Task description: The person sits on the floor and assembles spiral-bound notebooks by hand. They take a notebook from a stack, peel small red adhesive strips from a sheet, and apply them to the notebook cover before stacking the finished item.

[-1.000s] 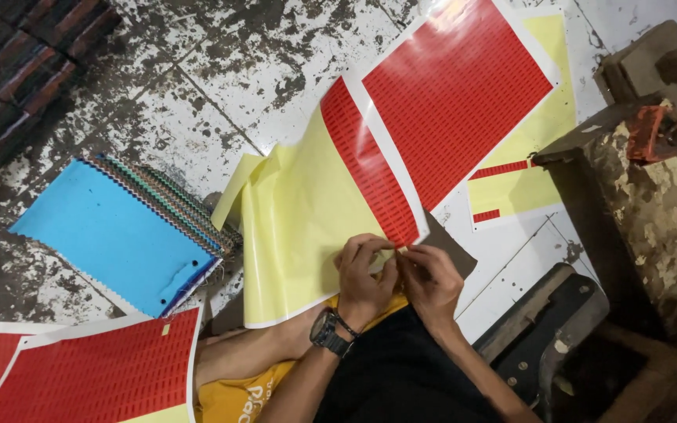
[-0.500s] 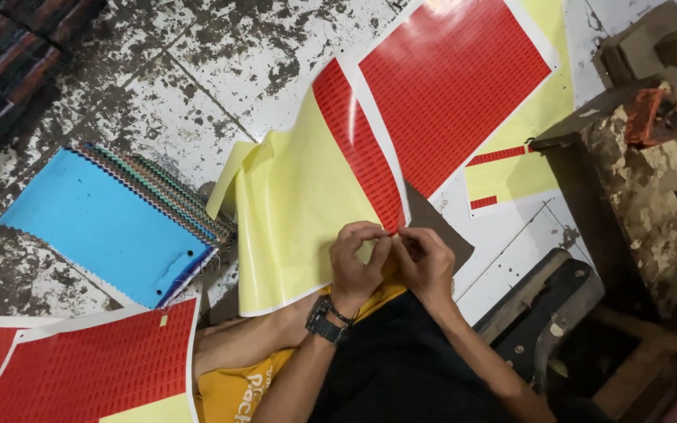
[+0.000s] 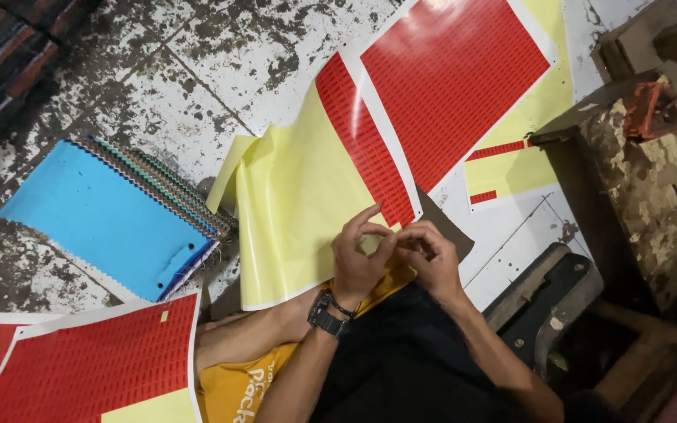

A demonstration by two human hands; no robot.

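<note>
Left hand (image 3: 358, 262) meeting right hand (image 3: 431, 258), pinched item hidden, over yellow sheet (image 3: 295, 204)

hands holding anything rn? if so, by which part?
Both hands, left hand and right hand, pinch the near edge of the yellow backing sheet below its red sticker strip; exactly what the fingertips grip cannot be told.

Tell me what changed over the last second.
Little moved. Both hands, left hand and right hand, stay pressed together at the lower edge of the yellow backing sheet, fingers working something too small to tell. The red sticker sheet and blue sample book lie as before.
</note>
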